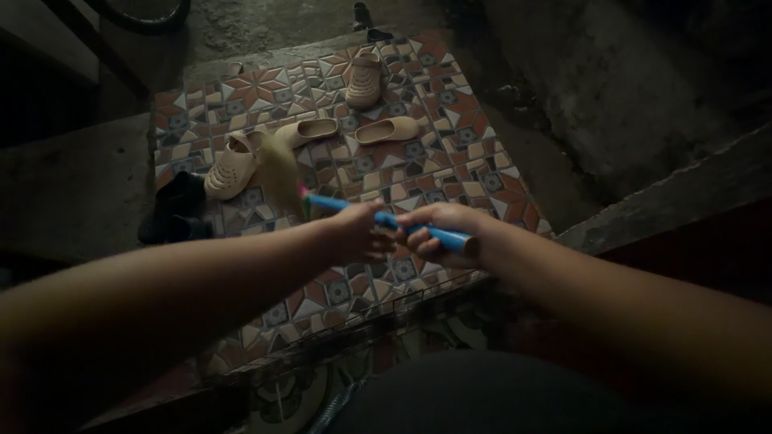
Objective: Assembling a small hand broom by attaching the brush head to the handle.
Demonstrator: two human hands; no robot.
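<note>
Both of my hands grip a broom with a blue handle point(330, 202). My left hand point(358, 229) holds it further along the handle, my right hand point(442, 229) is wrapped around its near end. The pale, blurred bristles point(281, 169) hang over the patterned tile floor point(450, 161), close to a beige clog point(232, 166).
Several beige shoes lie on the tiles: a clog point(364, 78) at the far end and two flat slippers point(308, 131) point(388, 129) in the middle. A dark shoe point(174, 207) sits at the left tile edge. Bare concrete point(619, 96) surrounds the tiled patch.
</note>
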